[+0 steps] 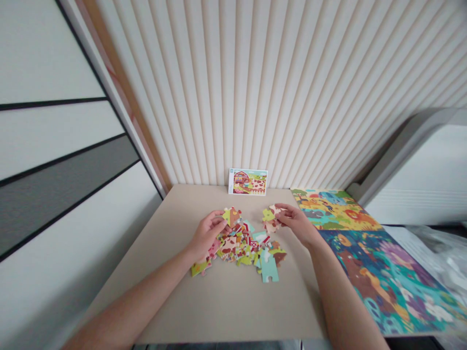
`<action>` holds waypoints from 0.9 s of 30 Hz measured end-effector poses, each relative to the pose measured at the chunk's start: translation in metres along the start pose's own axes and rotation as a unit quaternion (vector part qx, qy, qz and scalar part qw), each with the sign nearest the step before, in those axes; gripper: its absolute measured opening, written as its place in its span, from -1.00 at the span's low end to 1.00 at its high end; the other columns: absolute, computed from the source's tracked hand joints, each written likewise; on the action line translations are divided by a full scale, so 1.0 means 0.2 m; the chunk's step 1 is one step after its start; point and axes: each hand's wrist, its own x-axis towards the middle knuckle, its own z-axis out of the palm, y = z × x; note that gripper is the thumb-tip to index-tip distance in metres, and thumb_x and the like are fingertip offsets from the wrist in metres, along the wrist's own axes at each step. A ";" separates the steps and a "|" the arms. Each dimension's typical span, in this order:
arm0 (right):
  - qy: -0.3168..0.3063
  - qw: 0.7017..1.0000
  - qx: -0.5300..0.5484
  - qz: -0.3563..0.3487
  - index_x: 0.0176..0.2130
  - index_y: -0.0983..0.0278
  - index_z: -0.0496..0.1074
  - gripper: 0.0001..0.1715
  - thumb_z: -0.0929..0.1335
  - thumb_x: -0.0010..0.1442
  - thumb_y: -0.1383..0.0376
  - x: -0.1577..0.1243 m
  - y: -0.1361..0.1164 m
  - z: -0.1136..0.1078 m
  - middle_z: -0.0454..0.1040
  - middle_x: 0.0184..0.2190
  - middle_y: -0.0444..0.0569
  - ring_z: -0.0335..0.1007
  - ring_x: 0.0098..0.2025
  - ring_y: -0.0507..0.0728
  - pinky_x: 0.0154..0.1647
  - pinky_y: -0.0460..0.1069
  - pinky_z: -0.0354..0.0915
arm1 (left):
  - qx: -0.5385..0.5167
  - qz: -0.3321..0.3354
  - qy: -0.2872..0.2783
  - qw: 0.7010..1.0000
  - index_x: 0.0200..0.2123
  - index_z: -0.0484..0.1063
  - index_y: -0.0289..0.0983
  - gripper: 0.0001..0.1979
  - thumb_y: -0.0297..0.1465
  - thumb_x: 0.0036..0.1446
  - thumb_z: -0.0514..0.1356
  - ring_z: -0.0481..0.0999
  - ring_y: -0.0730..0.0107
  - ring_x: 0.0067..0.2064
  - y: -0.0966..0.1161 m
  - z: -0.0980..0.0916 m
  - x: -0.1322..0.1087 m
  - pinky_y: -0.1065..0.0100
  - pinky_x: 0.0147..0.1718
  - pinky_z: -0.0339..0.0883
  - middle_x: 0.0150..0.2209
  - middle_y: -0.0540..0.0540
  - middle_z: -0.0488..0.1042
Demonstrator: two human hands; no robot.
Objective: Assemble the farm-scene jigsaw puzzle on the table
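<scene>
A loose heap of cardboard jigsaw pieces (239, 248) in red, yellow-green, pale blue and cream lies in the middle of the beige tabletop (222, 311). My left hand (207, 234) is just above the heap's left side, its fingertips pinching a yellow-green and brown piece (231, 217). My right hand (296, 224) grips a small yellow-green and cream cluster of pieces (271, 218) beyond the heap's right side. A large pale-blue piece (269, 269) lies at the heap's near edge.
A small farm picture card (248, 181) with a red barn leans against the slatted wall (292, 87) at the table's far edge. A large, colourful animal-printed board (368, 257) lies along the table's right side. A white panel (54, 146) stands to the left.
</scene>
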 end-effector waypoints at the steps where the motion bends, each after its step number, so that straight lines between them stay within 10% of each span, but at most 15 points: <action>1: -0.018 1.000 0.023 -0.004 0.09 0.27 0.42 -0.37 0.47 0.13 0.01 -0.01 -0.01 0.03 0.56 -0.38 -0.07 0.49 -0.36 0.11 -0.32 -0.02 0.33 | -0.003 0.000 -0.004 1.000 0.04 0.31 -0.27 -0.56 -0.18 0.20 0.28 0.61 0.30 -0.27 0.00 0.00 0.00 0.26 -0.17 0.46 -0.33 -0.06 0.59; 17: -0.108 0.993 0.039 -0.011 -0.14 0.24 0.41 -0.50 0.49 0.10 -0.03 -0.07 0.01 0.42 0.60 -0.43 -0.10 0.50 -0.43 0.09 -0.39 -0.05 0.32 | -0.011 -0.027 -0.119 0.993 0.07 0.30 -0.25 -0.51 -0.20 0.16 0.32 0.60 0.35 -0.29 0.04 0.04 -0.05 0.30 -0.21 0.48 -0.22 -0.09 0.59; 27: 0.039 0.922 -0.386 0.000 -0.27 0.23 0.62 -0.75 0.40 0.16 0.15 0.01 0.06 -0.01 0.57 -0.44 0.00 0.43 -0.39 0.15 -0.40 -0.02 0.15 | 0.026 -0.009 -0.074 0.997 0.02 0.34 -0.27 -0.60 -0.17 0.22 0.25 0.61 0.30 -0.35 0.05 0.03 -0.04 0.31 -0.27 0.46 -0.37 -0.03 0.57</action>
